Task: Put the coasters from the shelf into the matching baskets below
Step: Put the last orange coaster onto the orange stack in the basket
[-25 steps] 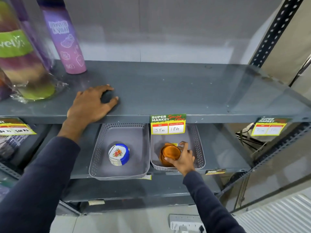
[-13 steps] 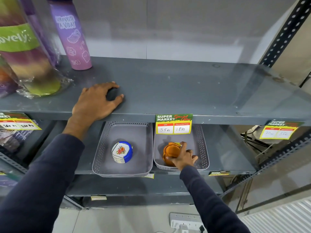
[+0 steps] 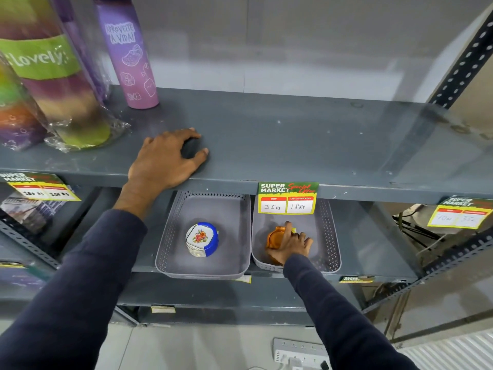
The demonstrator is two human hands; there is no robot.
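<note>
Two grey perforated baskets sit side by side on the lower shelf. The left basket [image 3: 170,236] holds a stack of white and blue coasters [image 3: 202,239] with a flower print. In the right basket [image 3: 326,236] lies a stack of orange coasters [image 3: 276,237], and my right hand [image 3: 292,244] is closed over it from the right. My left hand [image 3: 164,158] rests palm down on the grey upper shelf [image 3: 293,140], fingers spread, holding nothing. I see no coasters on the upper shelf.
A purple bottle [image 3: 128,54] and wrapped striped bottles [image 3: 53,84] stand at the upper shelf's left. Price tags [image 3: 288,198] hang on the shelf edge above the baskets. A perforated metal upright [image 3: 464,57] runs at the right. A power strip [image 3: 298,353] lies on the floor.
My right hand has closed further over the orange coasters in the right basket. My left hand has stayed on the upper shelf. The view has shifted slightly to the left.
</note>
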